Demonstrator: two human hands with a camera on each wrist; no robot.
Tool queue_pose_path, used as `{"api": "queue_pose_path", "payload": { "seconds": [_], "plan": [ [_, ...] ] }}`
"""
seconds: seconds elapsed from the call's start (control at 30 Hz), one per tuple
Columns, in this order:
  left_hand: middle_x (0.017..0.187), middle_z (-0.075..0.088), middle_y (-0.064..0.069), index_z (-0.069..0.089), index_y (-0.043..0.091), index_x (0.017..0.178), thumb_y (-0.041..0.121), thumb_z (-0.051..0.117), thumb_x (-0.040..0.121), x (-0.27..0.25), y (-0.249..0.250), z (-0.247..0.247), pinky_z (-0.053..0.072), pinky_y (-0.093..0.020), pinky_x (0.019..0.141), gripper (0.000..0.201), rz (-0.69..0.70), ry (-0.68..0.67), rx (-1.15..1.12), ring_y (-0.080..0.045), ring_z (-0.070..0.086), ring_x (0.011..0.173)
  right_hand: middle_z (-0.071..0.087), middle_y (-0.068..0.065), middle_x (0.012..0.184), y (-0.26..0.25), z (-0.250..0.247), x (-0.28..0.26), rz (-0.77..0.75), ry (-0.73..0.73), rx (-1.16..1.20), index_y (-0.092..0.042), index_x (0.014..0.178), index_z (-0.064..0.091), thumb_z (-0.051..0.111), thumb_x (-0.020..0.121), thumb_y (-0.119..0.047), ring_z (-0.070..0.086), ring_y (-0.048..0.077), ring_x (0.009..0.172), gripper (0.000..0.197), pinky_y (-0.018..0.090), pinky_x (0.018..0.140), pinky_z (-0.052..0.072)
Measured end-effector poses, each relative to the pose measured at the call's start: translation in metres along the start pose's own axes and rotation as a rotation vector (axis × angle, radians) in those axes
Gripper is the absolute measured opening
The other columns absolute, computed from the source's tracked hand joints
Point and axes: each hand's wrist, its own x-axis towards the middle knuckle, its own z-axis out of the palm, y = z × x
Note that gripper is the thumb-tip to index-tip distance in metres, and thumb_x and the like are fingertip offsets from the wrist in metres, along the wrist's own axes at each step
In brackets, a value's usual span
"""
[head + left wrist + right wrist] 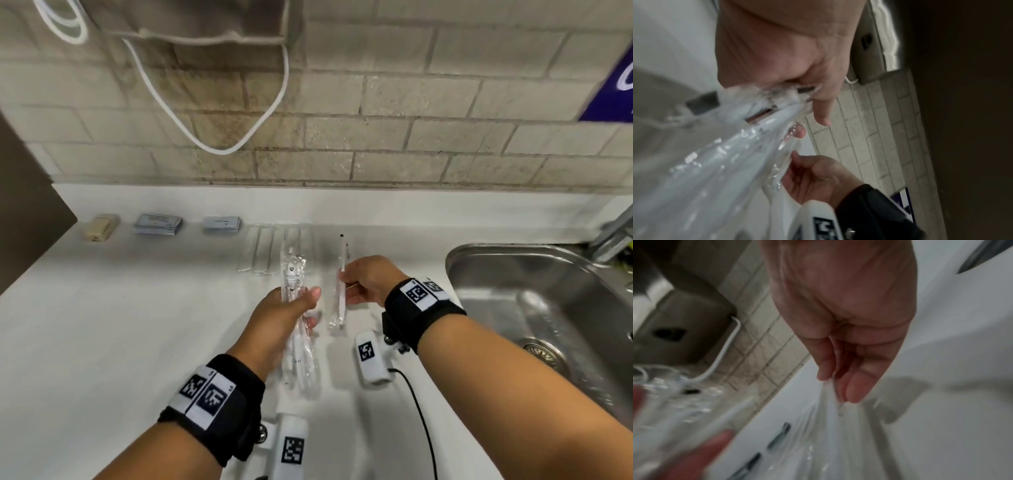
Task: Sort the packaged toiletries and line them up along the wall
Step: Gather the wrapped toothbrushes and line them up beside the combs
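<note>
White counter (137,325) — soap (101,226), 2 packets (157,224), sleeves (270,250).

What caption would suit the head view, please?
Each hand, left and right, holds clear-wrapped toiletries over the white counter.

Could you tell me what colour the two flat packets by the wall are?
Pale blue-grey packets, clearest in the head view.

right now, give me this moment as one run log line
left hand: holds bundle of clear plastic-wrapped toiletries | right hand: pinches single clear-wrapped white stick | both above white counter | row at wall: unfinished
</note>
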Motion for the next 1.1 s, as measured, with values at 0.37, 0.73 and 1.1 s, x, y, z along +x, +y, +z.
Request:
{"api": "queue_pose_path", "payload": {
  "seconds": [0.37, 0.73, 1.1],
  "plan": [
    [0.071, 0.06, -0.006, 0.059, 0.011, 0.09, 0.016, 0.064, 0.085, 0.024, 0.007, -0.024, 0.053, -0.025, 0.049, 0.009, -0.089, -0.056, -0.34, -0.018, 0.059, 0.052, 0.041, 0.002, 0.149, -0.022, -0.005, 0.054, -0.308, 0.145, -0.971, -0.026, 0.146, 0.037, 0.061, 0.088, -0.037, 0.04, 0.021, 0.136, 0.063, 0.03, 0.109, 0.032],
    [0.084, 0.064, -0.012, 0.055, 0.011, 0.108, 0.012, 0.064, 0.083, 0.046, -0.012, -0.02, 0.057, -0.037, 0.063, 0.026, -0.139, -0.074, -0.411, -0.029, 0.07, 0.074, 0.012, -0.013, 0.161, -0.009, 0.002, 0.056, -0.26, -0.064, -1.378, -0.034, 0.151, 0.019, 0.053, 0.09, -0.048, 0.02, 0.018, 0.147, 0.071, 0.062, 0.113, 0.009],
    [0.106, 0.069, -0.022, 0.055, 0.001, 0.115, 0.001, 0.057, 0.088, 0.046, -0.019, -0.013, 0.057, -0.046, 0.081, 0.027, -0.207, -0.1, -0.414, -0.037, 0.069, 0.098, -0.001, -0.017, 0.161, -0.014, -0.007, 0.069, -0.202, -0.13, -1.337, -0.035, 0.152, 0.007, 0.047, 0.095, -0.041, 0.004, 0.019, 0.15, 0.07, 0.073, 0.108, 0.009]
  ]
}}
